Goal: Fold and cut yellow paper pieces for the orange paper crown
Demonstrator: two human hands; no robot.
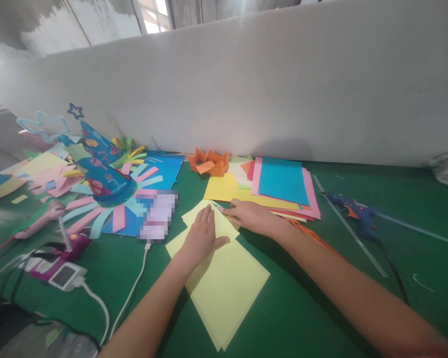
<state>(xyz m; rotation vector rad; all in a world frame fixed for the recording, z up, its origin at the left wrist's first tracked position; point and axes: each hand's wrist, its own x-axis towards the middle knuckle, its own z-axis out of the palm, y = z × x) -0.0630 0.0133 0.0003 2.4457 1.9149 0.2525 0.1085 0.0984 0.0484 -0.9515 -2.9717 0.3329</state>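
A pale yellow sheet of paper (227, 288) lies on the green table (291, 308), with its far corner folded over. My left hand (201, 236) lies flat on that folded part, fingers stretched out and pressing it down. My right hand (246, 216) rests at the fold's far edge, fingers closed in a pinch on the paper's corner. Both forearms reach in from the bottom of the view.
A stack of coloured paper (280, 186) and an orange folded paper crown (209, 161) lie beyond the hands by the white wall. A blue glue gun (354, 214) lies right. A blue cone craft (104, 171), a pink glue gun (41, 219), a charger (65, 276) and cables lie left.
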